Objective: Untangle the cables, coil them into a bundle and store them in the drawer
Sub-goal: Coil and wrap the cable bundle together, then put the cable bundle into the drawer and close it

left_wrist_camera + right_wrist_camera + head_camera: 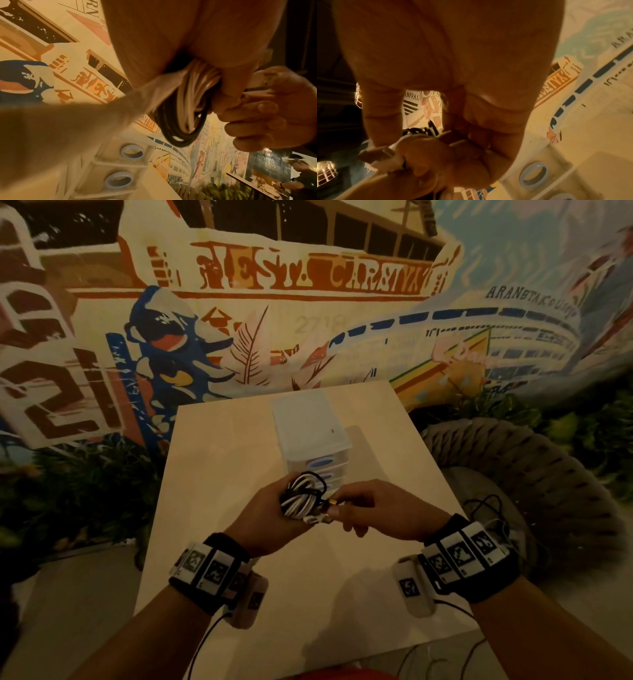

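A coil of black and white cables sits in my left hand, whose fingers curl round it above the table. In the left wrist view the cable loops hang below the left palm. My right hand meets it from the right and pinches a cable plug at the coil's edge. The plug end shows between the fingers in the right wrist view. A small translucent drawer unit with blue oval handles stands just behind the hands; its drawers look closed.
The light wooden table is narrow, with edges close on both sides. A large woven rope seat stands to the right, plants to the left, and a painted mural wall behind. Wrist-camera wires trail off the table's near edge.
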A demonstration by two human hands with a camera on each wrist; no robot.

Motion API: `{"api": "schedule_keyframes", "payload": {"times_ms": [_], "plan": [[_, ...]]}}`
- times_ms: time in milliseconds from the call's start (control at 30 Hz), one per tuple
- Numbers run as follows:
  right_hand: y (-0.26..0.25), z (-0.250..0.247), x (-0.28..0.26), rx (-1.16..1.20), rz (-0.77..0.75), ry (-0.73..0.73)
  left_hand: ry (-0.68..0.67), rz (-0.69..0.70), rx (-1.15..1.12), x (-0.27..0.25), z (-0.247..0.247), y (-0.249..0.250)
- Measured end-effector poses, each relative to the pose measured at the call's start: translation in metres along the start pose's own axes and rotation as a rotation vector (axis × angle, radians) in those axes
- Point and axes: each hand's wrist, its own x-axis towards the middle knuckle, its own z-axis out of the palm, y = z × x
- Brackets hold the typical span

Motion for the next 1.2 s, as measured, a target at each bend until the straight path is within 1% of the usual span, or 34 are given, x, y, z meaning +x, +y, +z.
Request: {"api": "schedule_keyframes", "payload": {"times_ms": [100, 133, 200, 267, 333, 433, 533, 633, 767, 900, 1067, 1200], "plan": [[0.018, 0.018, 0.001, 0.103, 0.021, 0.031, 0.048, -0.006, 0.035, 0.004, -0.005, -0.005], [0.029, 0.027, 0.004, 0.152, 0.062, 0.04, 0.061, -0.014, 0.059, 0.009, -0.009, -0.007], [0.058, 0.045, 0.013, 0.293, 0.203, 0.077, 0.08, -0.035, 0.163, 0.023, -0.02, -0.015], [0.085, 0.061, 0.024, 0.52, 0.372, 0.143, 0.103, -0.057, 0.273, 0.041, -0.032, -0.019], [0.106, 0.072, 0.037, 0.829, 0.495, 0.222, 0.124, -0.074, 0.372, 0.062, -0.043, -0.018], [0.13, 0.082, 0.062, 1.25, 0.54, 0.344, 0.122, -0.124, 0.453, 0.097, -0.05, -0.02], [0.149, 0.085, 0.09, 1.497, 0.52, 0.43, 0.1, -0.121, 0.517, 0.122, -0.043, -0.03], [0.158, 0.085, 0.12, 1.58, 0.537, 0.509, 0.079, -0.097, 0.626, 0.14, -0.031, -0.043], [0.167, 0.089, 0.151, 1.648, 0.568, 0.643, 0.032, -0.077, 0.698, 0.152, -0.02, -0.06], [0.172, 0.094, 0.169, 1.633, 0.554, 0.682, 0.009, -0.033, 0.695, 0.158, -0.02, -0.07], [0.181, 0.094, 0.181, 1.713, 0.486, 0.818, 0.009, -0.018, 0.702, 0.16, -0.018, -0.074], [0.183, 0.097, 0.188, 1.782, 0.437, 0.837, 0.011, -0.022, 0.698, 0.158, -0.019, -0.076]]}}
